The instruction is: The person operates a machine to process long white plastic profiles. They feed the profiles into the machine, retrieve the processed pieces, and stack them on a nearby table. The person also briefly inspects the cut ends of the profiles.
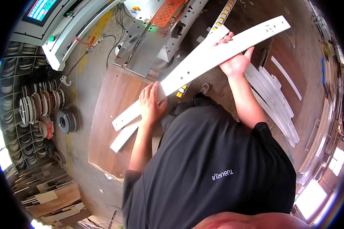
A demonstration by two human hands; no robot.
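A long white board (pixel 248 40) with small holes runs from beside my left hand up to the far right. My right hand (pixel 235 63) grips it from its near edge, thumb on one side and fingertips showing past the far edge. A second white strip (pixel 128 114) crosses it at a narrow angle, and their near ends lie over a brown wood-grain board. Where the two overlap, my left hand (pixel 151 103) is closed over them, fingers on top and thumb at the near edge. Which piece lies uppermost under that hand I cannot tell.
The brown board (pixel 107 110) lies at left, beside a machine's metal bed (pixel 147 51). A roller track (pixel 222 17) with yellow rollers passes beneath the white boards. White strips (pixel 273 99) are stacked at right. Edging rolls (pixel 40 101) fill the left rack.
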